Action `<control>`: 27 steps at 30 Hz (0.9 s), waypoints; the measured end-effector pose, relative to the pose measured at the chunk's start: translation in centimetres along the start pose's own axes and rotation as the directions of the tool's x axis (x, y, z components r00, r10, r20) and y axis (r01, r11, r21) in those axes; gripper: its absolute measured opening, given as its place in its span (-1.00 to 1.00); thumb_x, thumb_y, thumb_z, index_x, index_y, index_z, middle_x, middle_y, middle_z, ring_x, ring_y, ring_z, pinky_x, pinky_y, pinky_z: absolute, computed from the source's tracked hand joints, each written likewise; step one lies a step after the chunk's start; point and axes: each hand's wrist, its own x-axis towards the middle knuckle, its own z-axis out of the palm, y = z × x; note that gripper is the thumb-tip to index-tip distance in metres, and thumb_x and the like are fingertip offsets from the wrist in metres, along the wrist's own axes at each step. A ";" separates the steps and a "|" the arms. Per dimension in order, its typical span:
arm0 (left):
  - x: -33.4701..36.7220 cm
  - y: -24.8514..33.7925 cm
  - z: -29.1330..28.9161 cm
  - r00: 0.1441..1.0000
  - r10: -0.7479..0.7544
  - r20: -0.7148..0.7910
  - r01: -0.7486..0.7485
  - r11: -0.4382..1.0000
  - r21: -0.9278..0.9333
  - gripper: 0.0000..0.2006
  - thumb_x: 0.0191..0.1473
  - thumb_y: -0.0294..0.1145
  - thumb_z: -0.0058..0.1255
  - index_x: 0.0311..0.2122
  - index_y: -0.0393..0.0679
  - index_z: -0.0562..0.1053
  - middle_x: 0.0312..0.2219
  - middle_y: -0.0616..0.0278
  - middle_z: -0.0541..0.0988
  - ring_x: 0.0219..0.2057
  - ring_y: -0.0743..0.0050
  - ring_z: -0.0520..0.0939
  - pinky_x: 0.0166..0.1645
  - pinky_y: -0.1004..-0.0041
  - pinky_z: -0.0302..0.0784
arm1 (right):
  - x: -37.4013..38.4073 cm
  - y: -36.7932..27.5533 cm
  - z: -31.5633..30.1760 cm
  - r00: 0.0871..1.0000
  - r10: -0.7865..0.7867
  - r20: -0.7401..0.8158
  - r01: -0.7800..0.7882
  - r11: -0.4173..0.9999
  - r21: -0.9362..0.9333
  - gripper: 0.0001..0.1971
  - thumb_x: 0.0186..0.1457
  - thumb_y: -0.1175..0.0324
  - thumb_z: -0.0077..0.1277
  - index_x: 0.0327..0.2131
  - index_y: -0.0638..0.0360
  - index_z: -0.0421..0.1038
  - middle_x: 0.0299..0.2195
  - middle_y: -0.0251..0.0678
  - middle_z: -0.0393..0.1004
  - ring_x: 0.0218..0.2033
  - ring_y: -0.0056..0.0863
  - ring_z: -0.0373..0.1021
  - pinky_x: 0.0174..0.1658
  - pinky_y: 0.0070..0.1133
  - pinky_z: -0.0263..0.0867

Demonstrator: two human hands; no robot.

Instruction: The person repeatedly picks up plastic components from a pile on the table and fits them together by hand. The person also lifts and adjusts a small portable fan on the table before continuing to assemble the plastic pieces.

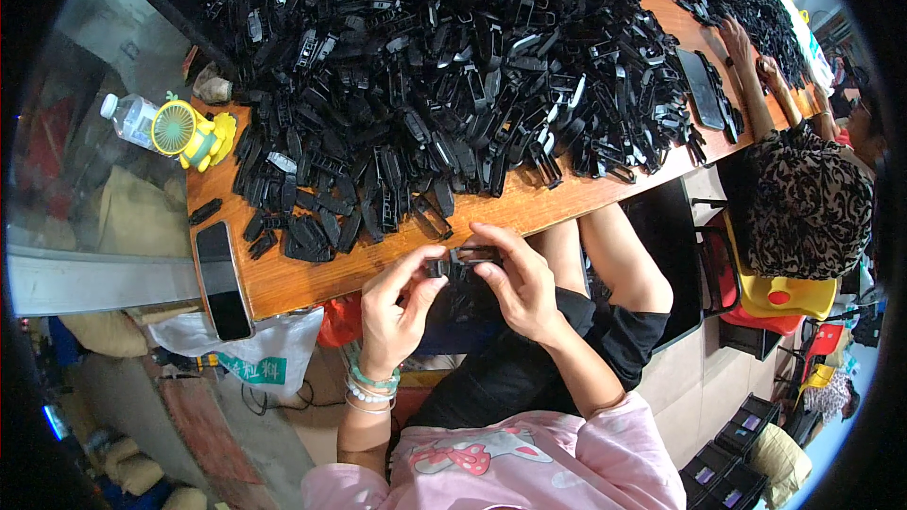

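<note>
My left hand [397,302] and my right hand [518,283] meet just below the near edge of the wooden table [312,274]. Between their fingertips they pinch a small black plastic part [463,260], each hand gripping one end. Directly above, a huge heap of similar black plastic parts [444,66] covers most of the table. Bead bracelets sit on my left wrist. My lap, in black shorts, lies beneath the hands.
A black phone [223,280] lies at the table's left corner. A small yellow-green fan [189,132] and a plastic bottle [128,118] stand at the left edge. A person in a patterned top [803,198] sits at right, hands on the table. White bags hang under the table.
</note>
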 end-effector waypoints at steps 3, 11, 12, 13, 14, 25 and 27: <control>0.4 0.3 -0.1 0.980 0.196 0.018 -0.197 0.976 0.091 -0.73 -0.02 -0.49 0.10 -0.17 -0.33 0.45 -0.38 0.28 0.47 -0.50 0.70 0.41 -0.40 0.69 0.31 | 0.3 -1.3 -0.5 0.982 -0.071 0.177 0.098 0.985 -0.145 -0.53 0.00 0.62 -0.04 0.05 0.27 0.25 -0.25 -0.12 0.39 -0.24 -0.30 0.38 -0.13 -0.52 0.28; 0.0 0.3 0.2 0.985 0.170 0.032 -0.173 0.973 0.151 -0.74 0.00 -0.46 0.08 -0.21 -0.40 0.43 -0.45 0.13 0.49 -0.62 0.52 0.45 -0.52 0.54 0.34 | 0.2 -1.6 -0.7 0.957 -0.076 0.279 0.152 0.953 -0.261 -0.55 0.00 0.61 -0.03 0.03 0.29 0.25 -0.34 -0.11 0.33 -0.31 -0.21 0.33 -0.21 -0.49 0.27; 0.0 0.3 0.2 0.986 0.164 0.003 -0.163 0.974 0.157 -0.75 0.00 -0.46 0.08 -0.23 -0.41 0.43 -0.47 0.12 0.49 -0.60 0.47 0.47 -0.50 0.51 0.35 | 0.3 -1.8 -0.6 0.950 -0.037 0.309 0.132 0.947 -0.292 -0.55 0.00 0.60 -0.03 0.03 0.30 0.24 -0.37 -0.10 0.32 -0.33 -0.19 0.32 -0.23 -0.49 0.26; 0.1 0.4 0.2 0.986 0.167 0.003 -0.165 0.974 0.156 -0.75 0.00 -0.46 0.08 -0.23 -0.41 0.43 -0.47 0.12 0.49 -0.60 0.47 0.47 -0.50 0.51 0.35 | 0.2 -1.6 -0.5 0.948 -0.071 0.311 0.168 0.940 -0.298 -0.54 -0.01 0.60 -0.02 0.02 0.31 0.23 -0.41 -0.10 0.28 -0.38 -0.16 0.29 -0.28 -0.46 0.25; 0.3 0.7 0.2 0.971 0.240 0.010 -0.237 0.950 0.203 -0.76 0.00 -0.48 0.07 -0.24 -0.41 0.42 -0.47 0.06 0.47 -0.56 0.28 0.49 -0.47 0.45 0.37 | 0.0 -1.2 -0.3 0.947 -0.072 0.312 0.170 0.939 -0.299 -0.54 -0.01 0.60 -0.02 0.02 0.31 0.23 -0.41 -0.10 0.28 -0.38 -0.16 0.29 -0.28 -0.46 0.25; 0.5 2.1 0.3 0.976 0.201 0.087 -0.218 0.931 0.294 -0.80 -0.04 -0.51 0.06 -0.32 -0.45 0.42 -0.56 0.03 0.42 -0.54 0.15 0.48 -0.43 0.39 0.36 | -1.4 0.2 0.2 0.930 -0.234 0.285 0.349 0.807 -0.476 -0.48 -0.11 0.62 0.00 0.01 0.39 0.18 -0.40 -0.09 0.28 -0.39 -0.14 0.29 -0.32 -0.41 0.27; 0.3 1.5 1.1 0.960 0.272 0.064 -0.278 0.906 0.318 -0.80 0.01 -0.51 0.03 -0.29 -0.44 0.41 -0.56 0.00 0.40 -0.55 0.16 0.50 -0.49 0.38 0.37 | -1.8 0.5 0.3 0.940 -0.216 0.266 0.322 0.823 -0.469 -0.48 -0.11 0.62 0.00 0.01 0.38 0.18 -0.39 -0.09 0.28 -0.37 -0.15 0.30 -0.30 -0.42 0.28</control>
